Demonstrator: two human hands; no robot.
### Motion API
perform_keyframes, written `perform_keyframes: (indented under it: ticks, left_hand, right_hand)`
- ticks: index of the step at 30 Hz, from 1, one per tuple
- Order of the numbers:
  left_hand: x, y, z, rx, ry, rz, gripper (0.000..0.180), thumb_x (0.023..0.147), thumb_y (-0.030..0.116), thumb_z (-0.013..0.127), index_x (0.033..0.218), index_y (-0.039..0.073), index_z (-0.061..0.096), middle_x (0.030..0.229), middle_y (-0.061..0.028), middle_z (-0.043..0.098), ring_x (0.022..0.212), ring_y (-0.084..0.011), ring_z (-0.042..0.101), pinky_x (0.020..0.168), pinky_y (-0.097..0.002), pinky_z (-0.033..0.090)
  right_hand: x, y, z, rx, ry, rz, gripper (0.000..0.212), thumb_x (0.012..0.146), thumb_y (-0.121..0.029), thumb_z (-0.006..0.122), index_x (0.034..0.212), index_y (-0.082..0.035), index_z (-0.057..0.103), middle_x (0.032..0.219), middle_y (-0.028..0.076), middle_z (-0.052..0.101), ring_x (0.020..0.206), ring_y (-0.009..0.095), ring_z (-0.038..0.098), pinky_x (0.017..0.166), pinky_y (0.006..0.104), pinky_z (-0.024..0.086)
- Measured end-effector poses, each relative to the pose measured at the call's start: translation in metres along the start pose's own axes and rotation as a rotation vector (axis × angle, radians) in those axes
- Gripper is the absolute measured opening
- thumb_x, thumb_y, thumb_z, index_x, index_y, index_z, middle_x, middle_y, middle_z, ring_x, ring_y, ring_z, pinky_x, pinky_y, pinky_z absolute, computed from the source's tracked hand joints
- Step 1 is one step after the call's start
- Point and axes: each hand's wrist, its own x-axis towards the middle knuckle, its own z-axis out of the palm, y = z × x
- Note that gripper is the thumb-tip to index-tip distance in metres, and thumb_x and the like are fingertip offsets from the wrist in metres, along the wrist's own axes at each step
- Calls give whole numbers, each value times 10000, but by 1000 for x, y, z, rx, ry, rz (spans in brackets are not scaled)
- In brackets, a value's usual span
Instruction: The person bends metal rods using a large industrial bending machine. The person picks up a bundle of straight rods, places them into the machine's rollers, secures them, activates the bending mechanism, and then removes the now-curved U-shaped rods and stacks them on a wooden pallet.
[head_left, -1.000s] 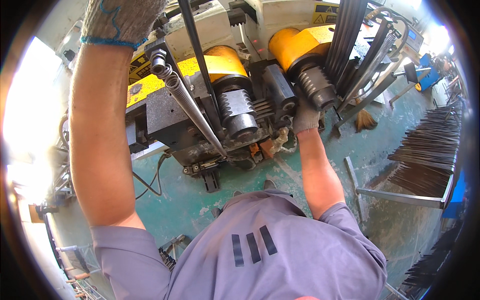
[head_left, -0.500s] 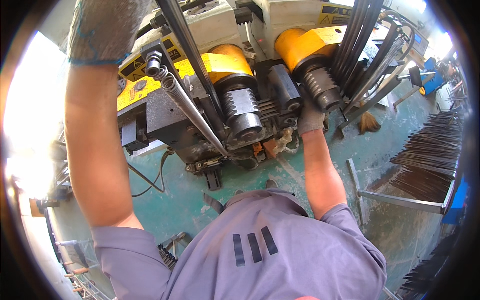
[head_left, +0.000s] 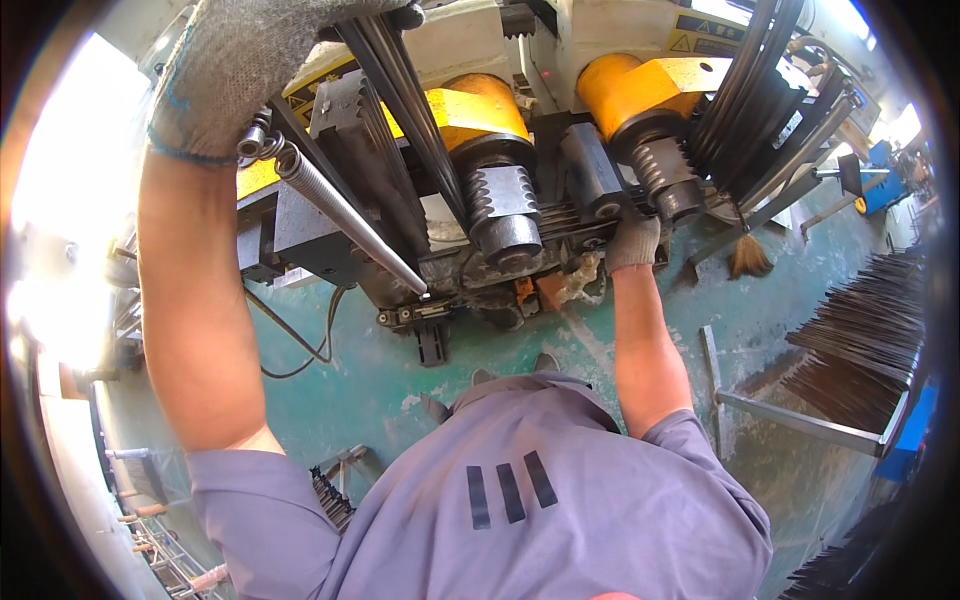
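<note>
My left hand (head_left: 265, 65), in a grey knit glove, is raised at the upper left. Its fingers curl around the upper part of several long dark metal rods (head_left: 408, 110), which slant down to the machine. A coil spring on a shiny rod (head_left: 335, 210) runs below that hand. My right hand (head_left: 635, 240), gloved too, reaches into the machine beneath a dark metal block (head_left: 590, 170). It is beside several thin rods (head_left: 568, 222) lying crosswise; its fingers are hidden. Two toothed dark cylinders, the left one (head_left: 505, 205) and the right one (head_left: 665, 170), project from yellow arms.
More upright dark rods (head_left: 740, 90) lean at the machine's right. A broom head (head_left: 748, 258) is near the green floor (head_left: 380, 380). A metal rack (head_left: 800, 418) with many thin rods (head_left: 860, 340) stands at the right. A black cable (head_left: 300, 345) hangs at the left.
My left hand has moved right, its fingers now over the rod tops. The slanted rods appear as a wider bundle. My right hand stays low at the machine; the view has shifted slightly.
</note>
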Motion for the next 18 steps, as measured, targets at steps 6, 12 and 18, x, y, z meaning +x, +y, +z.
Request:
perform_keyframes:
  ticks: [6,12,18]
  left_hand:
    - [0,1,2,25,1,-20,34,854,58,666,844,40,639,749,-56,621,719,-175,626,717,-318,530]
    - [0,3,7,45,15,-41,41,854,61,673,840,44,639,740,-52,624,710,-169,629,702,-316,530]
    - [-2,4,9,70,52,-66,48,854,65,680,837,48,639,732,-48,627,701,-163,632,686,-314,529]
  right_hand:
    - [-3,-9,2,-50,-10,-50,248,873,50,628,1083,13,755,1110,117,737,1017,209,699,889,321,551]
    - [2,6,-5,-395,-52,-289,246,933,-1,556,1052,-44,767,1023,76,750,940,184,703,859,328,552]
    - [1,-1,-2,-146,-86,-78,233,921,-7,618,1112,12,750,1136,111,726,1047,195,683,914,331,542]
